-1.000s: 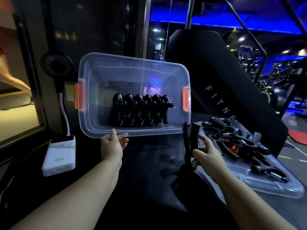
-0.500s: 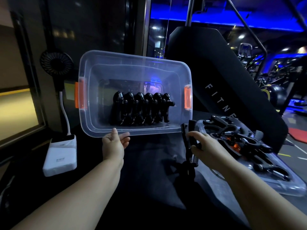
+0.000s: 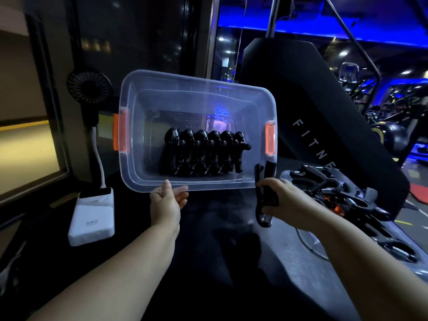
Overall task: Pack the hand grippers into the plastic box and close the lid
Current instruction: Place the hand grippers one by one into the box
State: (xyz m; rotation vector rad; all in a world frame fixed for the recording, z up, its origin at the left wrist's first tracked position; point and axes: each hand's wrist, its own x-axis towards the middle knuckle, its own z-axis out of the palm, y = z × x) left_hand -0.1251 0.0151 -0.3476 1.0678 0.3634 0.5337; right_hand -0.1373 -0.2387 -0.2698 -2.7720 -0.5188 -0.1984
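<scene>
A clear plastic box point(image 3: 143, 177) with orange latches is tipped up so its opening faces me. Inside it, several black hand grippers point(image 3: 203, 154) stand in a neat row. My left hand point(image 3: 166, 202) holds the box's near rim from below, thumb on the edge. My right hand point(image 3: 287, 200) grips one black hand gripper point(image 3: 265, 193) squeezed closed, its handles pointing up just below the box's right corner. More hand grippers point(image 3: 335, 193) lie piled on the clear lid point(image 3: 308, 242) at the right.
A white power bank point(image 3: 92, 218) lies at the left on the dark table, cabled to a small black fan point(image 3: 89, 88). A black fitness machine panel point(image 3: 312, 135) rises behind the box. Gym equipment stands at the far right.
My right hand has lifted the hand gripper up and left, from beside the lid toward the box's lower right corner. My left hand stays on the box rim.
</scene>
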